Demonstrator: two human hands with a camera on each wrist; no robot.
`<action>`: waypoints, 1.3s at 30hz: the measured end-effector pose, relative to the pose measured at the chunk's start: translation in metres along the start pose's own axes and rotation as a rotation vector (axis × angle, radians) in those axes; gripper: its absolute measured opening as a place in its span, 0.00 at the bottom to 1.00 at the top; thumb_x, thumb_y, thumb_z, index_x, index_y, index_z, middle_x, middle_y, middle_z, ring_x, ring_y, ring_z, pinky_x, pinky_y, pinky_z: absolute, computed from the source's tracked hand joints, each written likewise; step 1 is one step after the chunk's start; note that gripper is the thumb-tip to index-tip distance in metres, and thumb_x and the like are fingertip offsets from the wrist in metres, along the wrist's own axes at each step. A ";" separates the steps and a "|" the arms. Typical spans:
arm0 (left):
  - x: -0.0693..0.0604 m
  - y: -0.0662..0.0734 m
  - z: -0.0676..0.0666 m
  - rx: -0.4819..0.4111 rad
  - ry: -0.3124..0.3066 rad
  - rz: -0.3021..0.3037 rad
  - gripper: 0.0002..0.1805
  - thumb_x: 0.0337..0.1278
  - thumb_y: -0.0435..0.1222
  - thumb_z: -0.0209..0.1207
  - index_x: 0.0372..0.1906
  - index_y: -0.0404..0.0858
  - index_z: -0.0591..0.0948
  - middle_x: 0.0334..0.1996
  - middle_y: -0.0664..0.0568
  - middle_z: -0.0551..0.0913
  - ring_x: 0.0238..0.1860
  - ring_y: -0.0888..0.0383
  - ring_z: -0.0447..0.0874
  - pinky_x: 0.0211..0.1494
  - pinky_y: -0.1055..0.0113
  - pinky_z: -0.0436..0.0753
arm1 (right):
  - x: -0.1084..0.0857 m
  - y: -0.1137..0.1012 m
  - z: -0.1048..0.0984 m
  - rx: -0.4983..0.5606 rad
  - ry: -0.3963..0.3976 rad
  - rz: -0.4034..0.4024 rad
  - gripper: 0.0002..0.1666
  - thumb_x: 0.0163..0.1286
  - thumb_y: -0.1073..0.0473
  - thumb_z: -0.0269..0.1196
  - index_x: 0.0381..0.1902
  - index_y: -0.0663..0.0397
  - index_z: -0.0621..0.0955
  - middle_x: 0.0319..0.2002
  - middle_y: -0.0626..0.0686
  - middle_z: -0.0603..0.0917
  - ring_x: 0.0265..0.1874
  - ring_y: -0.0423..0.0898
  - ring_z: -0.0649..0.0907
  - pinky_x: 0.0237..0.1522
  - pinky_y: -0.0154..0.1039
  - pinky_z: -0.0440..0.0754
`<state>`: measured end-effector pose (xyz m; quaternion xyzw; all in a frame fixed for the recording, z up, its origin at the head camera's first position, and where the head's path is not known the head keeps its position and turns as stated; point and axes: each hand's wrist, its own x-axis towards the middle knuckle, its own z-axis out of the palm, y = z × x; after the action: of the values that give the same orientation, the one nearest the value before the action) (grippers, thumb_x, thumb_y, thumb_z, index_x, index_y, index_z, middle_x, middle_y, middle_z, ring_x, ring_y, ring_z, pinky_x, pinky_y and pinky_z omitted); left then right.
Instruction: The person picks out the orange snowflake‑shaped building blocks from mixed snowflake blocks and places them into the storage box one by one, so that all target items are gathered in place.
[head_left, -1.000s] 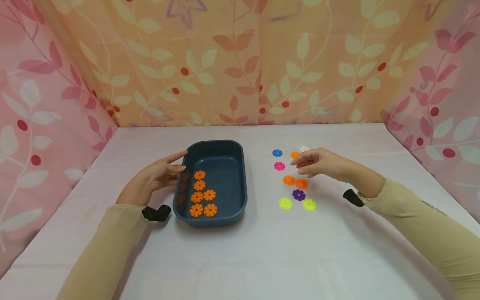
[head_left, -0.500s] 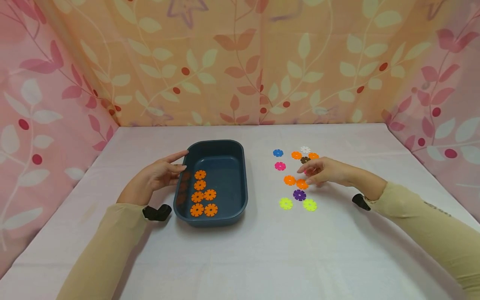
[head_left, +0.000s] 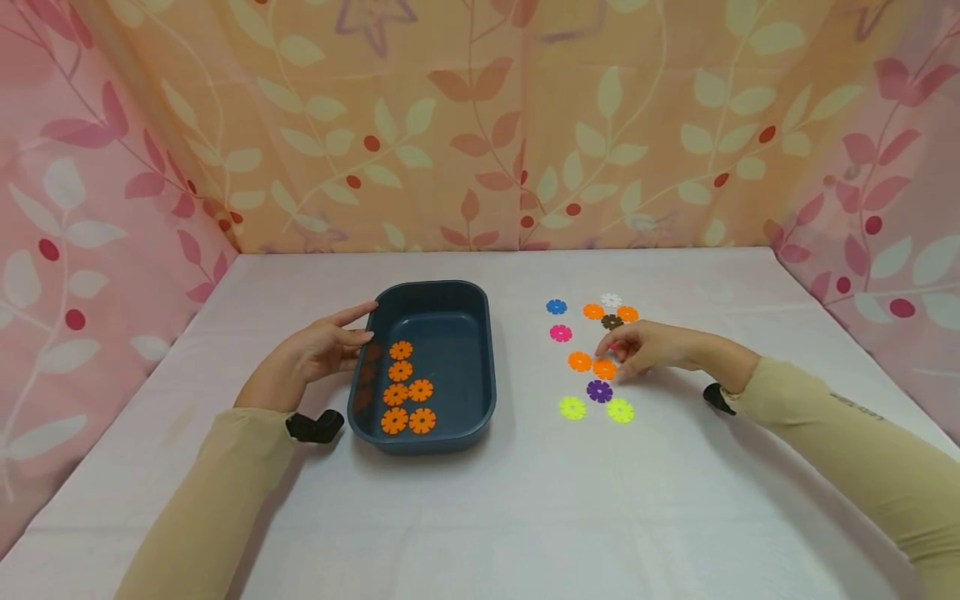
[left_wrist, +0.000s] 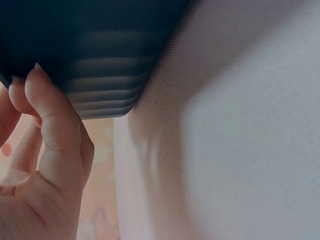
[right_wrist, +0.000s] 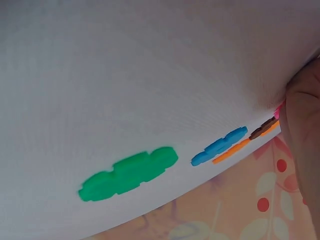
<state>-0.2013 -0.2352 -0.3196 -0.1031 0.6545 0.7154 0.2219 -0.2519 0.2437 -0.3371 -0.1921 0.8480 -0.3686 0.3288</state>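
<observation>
A dark blue tray (head_left: 457,358) holds several orange flower discs (head_left: 422,421) toward its left and near side. My left hand (head_left: 300,358) touches the tray's left rim with thumb and fingers; in the left wrist view, the fingertips of the left hand (left_wrist: 50,145) lie against the dark tray wall (left_wrist: 110,45). Over on the right, my right hand (head_left: 663,346) is low over the table, thumb and bent fingers spread at the right side of an orange disc (head_left: 603,368) lying flat. Another orange disc (head_left: 580,361) adjoins it. A pink disc is partly hidden under the fingers.
Around the right hand lie a purple disc (head_left: 599,391), yellow discs (head_left: 573,407), a pink disc (head_left: 560,333), a blue disc (head_left: 557,307), a brown disc (head_left: 611,321) and a white disc (head_left: 611,299). The right wrist view shows a green disc (right_wrist: 130,172). Patterned curtains (head_left: 517,125) stand behind.
My right hand has moved down and slightly right from the far discs to the orange pair, uncovering the brown disc and a far orange one. My left hand and the tray have stayed put.
</observation>
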 end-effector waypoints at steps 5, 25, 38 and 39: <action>0.000 0.000 0.000 0.004 -0.002 -0.002 0.39 0.69 0.27 0.51 0.78 0.49 0.50 0.35 0.54 0.78 0.33 0.59 0.80 0.42 0.66 0.81 | 0.001 0.000 0.002 -0.052 0.007 -0.033 0.23 0.59 0.63 0.72 0.52 0.61 0.80 0.30 0.52 0.70 0.31 0.47 0.70 0.29 0.32 0.69; 0.001 -0.002 -0.002 0.007 0.000 0.005 0.39 0.69 0.27 0.51 0.78 0.49 0.50 0.37 0.54 0.79 0.35 0.58 0.80 0.43 0.65 0.80 | 0.003 -0.006 0.010 -0.158 0.070 -0.051 0.18 0.59 0.65 0.71 0.47 0.61 0.80 0.27 0.50 0.68 0.31 0.47 0.69 0.32 0.34 0.67; 0.002 -0.001 -0.002 0.007 -0.003 0.011 0.38 0.70 0.27 0.50 0.78 0.49 0.50 0.38 0.53 0.78 0.33 0.58 0.80 0.42 0.65 0.81 | 0.003 -0.004 0.015 -0.179 0.140 -0.097 0.16 0.57 0.70 0.70 0.39 0.60 0.76 0.32 0.53 0.71 0.32 0.49 0.71 0.31 0.34 0.72; 0.002 -0.001 -0.002 0.007 -0.002 0.011 0.38 0.70 0.27 0.50 0.78 0.49 0.50 0.38 0.53 0.78 0.33 0.58 0.80 0.42 0.65 0.81 | 0.002 -0.004 0.015 -0.178 0.140 -0.096 0.16 0.57 0.70 0.70 0.39 0.60 0.76 0.31 0.53 0.72 0.31 0.49 0.71 0.30 0.34 0.72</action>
<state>-0.2025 -0.2364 -0.3217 -0.0982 0.6575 0.7142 0.2190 -0.2428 0.2322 -0.3429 -0.2346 0.8882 -0.3195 0.2324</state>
